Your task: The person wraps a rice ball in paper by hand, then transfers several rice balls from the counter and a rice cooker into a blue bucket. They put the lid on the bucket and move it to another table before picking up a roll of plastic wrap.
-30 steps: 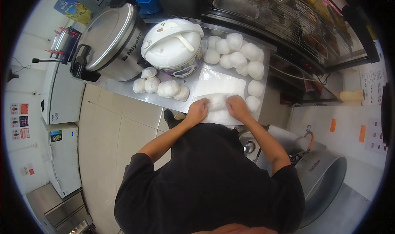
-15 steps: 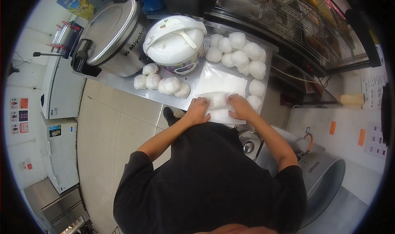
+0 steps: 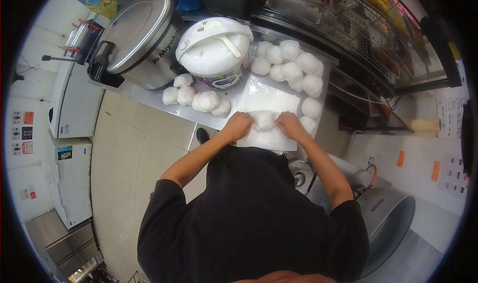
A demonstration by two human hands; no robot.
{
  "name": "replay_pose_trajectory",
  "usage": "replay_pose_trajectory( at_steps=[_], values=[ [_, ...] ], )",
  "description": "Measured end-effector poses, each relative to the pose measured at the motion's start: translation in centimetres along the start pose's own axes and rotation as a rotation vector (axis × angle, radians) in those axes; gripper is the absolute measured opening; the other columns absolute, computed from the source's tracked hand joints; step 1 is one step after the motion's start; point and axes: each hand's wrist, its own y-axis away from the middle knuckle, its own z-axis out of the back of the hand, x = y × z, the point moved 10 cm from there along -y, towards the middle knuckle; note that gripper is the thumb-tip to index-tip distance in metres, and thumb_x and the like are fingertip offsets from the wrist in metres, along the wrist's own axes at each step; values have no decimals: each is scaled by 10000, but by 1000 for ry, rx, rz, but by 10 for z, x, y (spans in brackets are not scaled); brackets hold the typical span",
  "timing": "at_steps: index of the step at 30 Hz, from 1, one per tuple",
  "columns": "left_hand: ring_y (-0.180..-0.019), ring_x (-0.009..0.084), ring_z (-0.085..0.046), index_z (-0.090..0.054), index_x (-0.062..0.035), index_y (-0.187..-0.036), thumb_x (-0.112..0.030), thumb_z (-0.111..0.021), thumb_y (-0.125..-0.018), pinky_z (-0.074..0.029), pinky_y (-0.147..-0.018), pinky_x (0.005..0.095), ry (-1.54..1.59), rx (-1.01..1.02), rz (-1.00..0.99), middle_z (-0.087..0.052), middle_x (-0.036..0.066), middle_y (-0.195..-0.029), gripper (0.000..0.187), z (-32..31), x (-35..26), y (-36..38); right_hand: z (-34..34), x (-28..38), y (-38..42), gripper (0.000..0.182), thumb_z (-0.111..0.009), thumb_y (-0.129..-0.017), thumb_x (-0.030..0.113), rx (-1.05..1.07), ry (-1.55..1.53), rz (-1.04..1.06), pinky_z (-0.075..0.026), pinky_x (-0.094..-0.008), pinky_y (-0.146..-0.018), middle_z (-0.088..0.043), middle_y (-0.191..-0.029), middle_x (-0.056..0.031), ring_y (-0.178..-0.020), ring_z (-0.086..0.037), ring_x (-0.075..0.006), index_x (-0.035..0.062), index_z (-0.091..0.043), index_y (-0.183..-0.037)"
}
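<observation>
A rounded white bundle (image 3: 263,120) wrapped in thin white paper lies on a stack of white sheets (image 3: 270,102) at the table's front edge. My left hand (image 3: 239,126) pinches the wrapper at the bundle's left end. At its right end my right hand (image 3: 291,125) is closed on the wrapper too. Several round white bundles (image 3: 292,71) stand behind and to the right of the sheets. More wrapped bundles (image 3: 205,101) sit to the left, in front of a white rice cooker (image 3: 214,51).
A large steel Miyako pot (image 3: 144,44) stands at the table's left end. Behind the metal table (image 3: 164,108) is a glass display case (image 3: 343,29). A big round metal vessel (image 3: 388,218) is at the lower right, and white freezers (image 3: 74,178) are at the left.
The wrapper is now gathered around the bundle, with its ends narrowed between my fingers. My left hand has moved slightly up, and its fingers are closed more tightly. The view has shifted slightly.
</observation>
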Motion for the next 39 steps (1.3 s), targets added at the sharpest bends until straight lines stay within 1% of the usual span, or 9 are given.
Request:
replay_pose_trajectory(
  at_steps=[6, 12, 18, 21, 24, 27, 30, 33, 39],
  values=[
    [-987, 340, -712, -766, -53, -1039, -184, -720, -915, -535, -937, 457, 32, -190, -69, -768, 124, -1047, 186, 27, -26, 22, 15, 17, 0, 102, -741, -872, 141, -6, 36, 35, -530, -471, -862, -734, -923, -119, -924, -685, -353, 62, -791, -915],
    [-977, 313, -717, -781, -68, -1022, -153, -735, -894, -538, -930, 447, 10, -242, -103, -774, 93, -1066, 161, 5, -11, 21, 13, 13, 0, 111, -755, -870, 152, -17, 22, 34, -524, -457, -863, -732, -954, -112, -971, -681, -329, 68, -792, -932],
    [-1006, 305, -673, -840, -114, -938, -241, -791, -849, -478, -903, 463, 77, -92, 161, -740, 86, -1001, 162, 3, 12, 3, -2, -12, -16, 119, -800, -832, 179, 84, 44, -62, -522, -457, -860, -727, -960, -101, -968, -673, -322, 68, -790, -874],
    [-1070, 317, -640, -858, -152, -906, -311, -836, -802, -447, -946, 464, 26, 16, 323, -701, 100, -1022, 191, 0, 30, -12, -21, -35, -29, 150, -845, -784, 207, 298, -19, -201, -534, -453, -865, -721, -957, -104, -1017, -667, -335, 80, -799, -850],
    [-1099, 336, -624, -842, -128, -982, -341, -876, -763, -438, -968, 473, -109, -50, 325, -674, 115, -1069, 307, 11, 30, -23, -21, -42, -35, 233, -866, -754, 175, 316, -134, -332, -544, -433, -838, -712, -984, -144, -934, -668, -335, 59, -798, -943],
    [-1113, 327, -630, -809, -98, -1085, -347, -898, -745, -431, -979, 490, -152, -333, 267, -675, 140, -1164, 431, 37, 26, -24, 11, -21, -32, 424, -903, -723, 156, -13, -177, -205, -547, -413, -823, -701, -1033, -160, -906, -673, -324, 40, -764, -1106],
    [-1086, 316, -655, -770, -65, -1132, -333, -905, -749, -430, -979, 496, -71, -285, 167, -711, 138, -1146, 487, 31, 28, -27, 22, -18, -26, 567, -922, -711, 143, -159, -223, -186, -547, -422, -806, -699, -1075, -173, -868, -673, -330, 22, -710, -1222],
    [-1014, 314, -685, -778, -64, -1064, -299, -872, -795, -429, -976, 499, -15, -80, 206, -750, 137, -1052, 369, 13, 33, -29, 7, -29, -25, 531, -926, -716, 184, -66, -219, -208, -550, -427, -835, -707, -990, -184, -947, -695, -360, -10, -743, -1176],
    [-867, 328, -675, -776, -53, -964, -178, -784, -870, -466, -874, 471, -75, -295, 106, -692, 130, -814, 156, 7, 13, -9, 6, -25, -11, 292, -852, -828, 206, -110, -175, -258, -545, -423, -764, -700, -883, -164, -833, -693, -337, 14, -800, -1043]
  ],
)
